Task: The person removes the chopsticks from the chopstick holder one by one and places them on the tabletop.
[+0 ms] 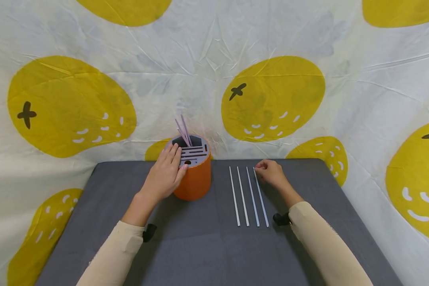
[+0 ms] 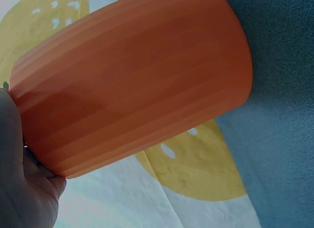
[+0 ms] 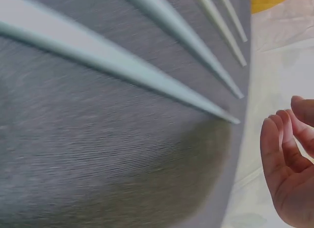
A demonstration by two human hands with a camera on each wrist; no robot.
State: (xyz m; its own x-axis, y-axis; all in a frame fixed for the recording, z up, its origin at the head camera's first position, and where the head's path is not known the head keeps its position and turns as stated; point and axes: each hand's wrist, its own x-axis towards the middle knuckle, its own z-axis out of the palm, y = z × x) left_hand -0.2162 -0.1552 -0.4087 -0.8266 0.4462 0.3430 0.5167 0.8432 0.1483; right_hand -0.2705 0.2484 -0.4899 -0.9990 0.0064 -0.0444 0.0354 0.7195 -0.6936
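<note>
An orange round knife block [image 1: 194, 184] with a grey slotted top stands at the back of the table. My left hand [image 1: 165, 172] rests on its top, fingers straight, thumb at the rim; the left wrist view shows the block's ribbed side [image 2: 137, 85]. Thin purple chopsticks [image 1: 185, 128] stick up from the back compartment. Right of the block, several chopsticks lie side by side, whitish ones [image 1: 234, 196] on the left and pale blue ones [image 1: 261, 197] on the right. By the far tip of the rightmost chopstick is my right hand [image 1: 269, 172], its fingers bent, a gap between thumb and fingertips [image 3: 269, 134].
A dark grey cloth covers the table [image 1: 200, 254]. Close behind its back edge hangs a white curtain [image 1: 186, 51] with large yellow fruit prints. A small black device [image 1: 149, 232] sits at the left wrist, another [image 1: 281, 219] at the right.
</note>
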